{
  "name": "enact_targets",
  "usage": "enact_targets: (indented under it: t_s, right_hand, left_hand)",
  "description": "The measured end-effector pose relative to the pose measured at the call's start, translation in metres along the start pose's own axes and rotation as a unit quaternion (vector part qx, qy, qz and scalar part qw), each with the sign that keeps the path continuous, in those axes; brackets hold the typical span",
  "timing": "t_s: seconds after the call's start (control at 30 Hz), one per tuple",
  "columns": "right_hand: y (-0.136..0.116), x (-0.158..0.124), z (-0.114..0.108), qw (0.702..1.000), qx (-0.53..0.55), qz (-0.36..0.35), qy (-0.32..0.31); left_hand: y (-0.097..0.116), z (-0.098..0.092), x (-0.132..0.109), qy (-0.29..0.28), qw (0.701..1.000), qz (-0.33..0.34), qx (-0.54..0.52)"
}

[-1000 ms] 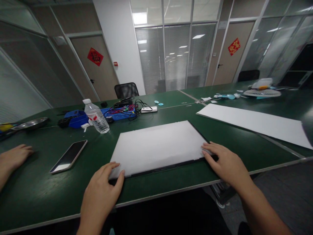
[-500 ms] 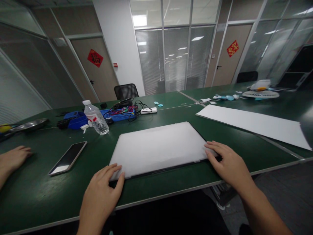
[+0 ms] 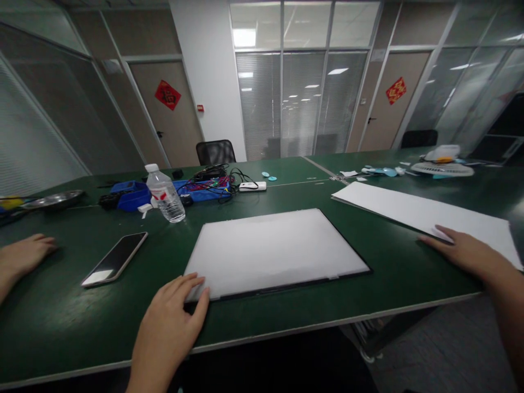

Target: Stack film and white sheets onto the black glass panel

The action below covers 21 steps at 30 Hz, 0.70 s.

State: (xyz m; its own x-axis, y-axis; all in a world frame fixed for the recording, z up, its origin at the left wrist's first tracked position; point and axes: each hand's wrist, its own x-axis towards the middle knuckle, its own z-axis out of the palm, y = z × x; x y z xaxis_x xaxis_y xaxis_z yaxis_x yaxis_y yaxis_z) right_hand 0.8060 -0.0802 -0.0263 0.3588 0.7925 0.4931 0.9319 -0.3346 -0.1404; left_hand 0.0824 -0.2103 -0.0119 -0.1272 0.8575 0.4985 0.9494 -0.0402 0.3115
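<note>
A flat white panel with a thin black edge [image 3: 274, 251] lies on the green table in front of me. My left hand [image 3: 170, 319] grips its near left corner, thumb on the near edge and fingers along the left side. To the right, my right hand [image 3: 469, 251] is at the near edge of a long stack of white sheets [image 3: 413, 207]. One finger lies on top while the thumb sits at the edge, pinching it. How many sheets are between the fingers cannot be made out.
Left of the panel are a phone [image 3: 115, 259] and a water bottle [image 3: 166, 194]. Blue trays [image 3: 200, 191] with tangled wires stand behind. Another person's hand [image 3: 28, 255] rests at the far left. A white fan-like object [image 3: 442, 168] sits at the back right.
My right hand has left the panel's right corner and moved right to the white sheets' near edge. My left hand remains at the panel's corner. The view has shifted slightly.
</note>
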Motion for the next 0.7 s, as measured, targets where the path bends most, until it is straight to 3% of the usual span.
enact_targets:
  t_s: [0.1, 0.2, 0.33, 0.5, 0.6, 0.7]
  right_hand:
    - [-0.007, -0.011, -0.007, 0.996, 0.017, -0.017, -0.089]
    - [-0.019, -0.020, -0.021, 0.995, 0.016, -0.030, -0.099]
    - [-0.033, -0.025, -0.037, 0.993, -0.008, 0.022, -0.115]
    - [-0.051, -0.041, -0.052, 0.994, -0.045, 0.063, -0.073]
    - [-0.071, -0.060, -0.058, 0.997, -0.054, 0.057, -0.002]
    - [-0.107, -0.085, -0.063, 0.995, -0.028, 0.018, 0.089]
  left_hand:
    - [0.002, -0.001, 0.000, 0.005, 1.000, 0.001, 0.003]
    - [0.004, -0.002, 0.000, 0.004, 1.000, 0.004, 0.003]
    - [0.004, -0.004, 0.000, -0.005, 1.000, 0.002, 0.000]
    - [0.002, -0.004, 0.000, -0.003, 1.000, -0.001, -0.003]
    - [0.003, -0.005, 0.000, -0.002, 1.000, 0.000, -0.005]
    - [0.003, -0.004, 0.001, -0.004, 1.000, 0.001, -0.006]
